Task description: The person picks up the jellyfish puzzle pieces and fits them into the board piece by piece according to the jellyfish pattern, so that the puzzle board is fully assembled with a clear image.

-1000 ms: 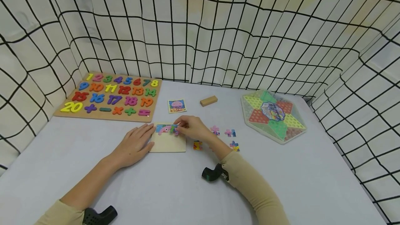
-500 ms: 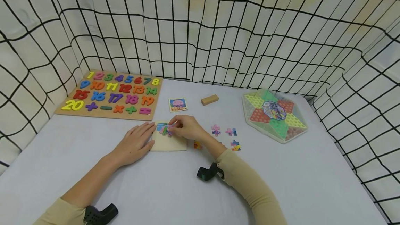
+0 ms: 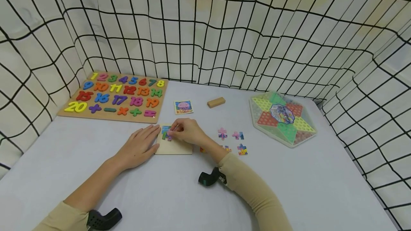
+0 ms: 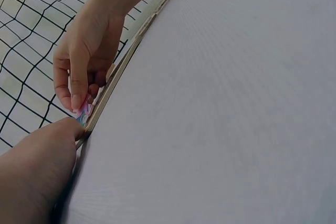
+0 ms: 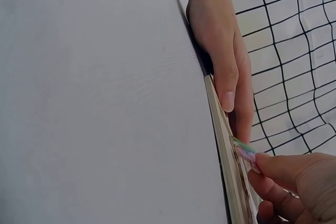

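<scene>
My right hand (image 3: 187, 131) pinches a small jigsaw piece (image 5: 244, 151), pink with green and blue, between thumb and fingers. It holds the piece tilted over the upper left corner of a pale wooden puzzle board (image 3: 174, 148). Blue picture shows in that corner, partly covered by the held piece and the fingers. My left hand (image 3: 139, 149) lies with fingers extended along the board's left edge, fingertips near its top corner. Seen from the left wrist, the jigsaw piece stands just above the board's rim, close to the left hand.
Several loose jigsaw pieces (image 3: 222, 133) lie right of the board. Behind it are a small picture card (image 3: 183, 107) and a wooden block (image 3: 216, 102). A number board (image 3: 112, 95) lies back left, a hexagonal game box (image 3: 282, 118) right. Black netting (image 3: 205, 38) surrounds the table.
My right hand has moved left across the board with the jigsaw piece, from beside the picture part to over the upper left corner. My left hand has stayed at the edge.
</scene>
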The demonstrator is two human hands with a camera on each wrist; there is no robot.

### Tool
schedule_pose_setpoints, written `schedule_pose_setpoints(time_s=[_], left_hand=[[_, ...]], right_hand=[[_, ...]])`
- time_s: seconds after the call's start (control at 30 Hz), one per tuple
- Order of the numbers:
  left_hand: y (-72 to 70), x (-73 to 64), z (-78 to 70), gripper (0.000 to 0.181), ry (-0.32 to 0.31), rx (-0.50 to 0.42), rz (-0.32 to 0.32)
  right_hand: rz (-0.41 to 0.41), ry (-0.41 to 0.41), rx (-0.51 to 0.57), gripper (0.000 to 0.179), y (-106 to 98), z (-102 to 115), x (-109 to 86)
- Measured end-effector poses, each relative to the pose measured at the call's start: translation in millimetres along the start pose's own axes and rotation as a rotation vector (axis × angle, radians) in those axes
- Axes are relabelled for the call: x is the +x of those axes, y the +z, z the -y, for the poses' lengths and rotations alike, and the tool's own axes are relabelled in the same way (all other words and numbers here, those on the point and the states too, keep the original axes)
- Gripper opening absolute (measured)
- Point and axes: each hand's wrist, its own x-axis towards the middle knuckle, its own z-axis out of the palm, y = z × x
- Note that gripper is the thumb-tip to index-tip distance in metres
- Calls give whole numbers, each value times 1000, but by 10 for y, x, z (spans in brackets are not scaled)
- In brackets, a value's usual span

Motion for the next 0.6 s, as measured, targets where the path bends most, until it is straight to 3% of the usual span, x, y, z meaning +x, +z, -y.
schedule_pose_setpoints(time_s=[0.3,0.6], left_hand=[[-16,-12,-16,57,1,-14,6],[-19,-7,-13,57,4,-3,4]], right_hand=[[0,-47,-51,14,46,19,5],[7,-20,-88,12,53,45,15]])
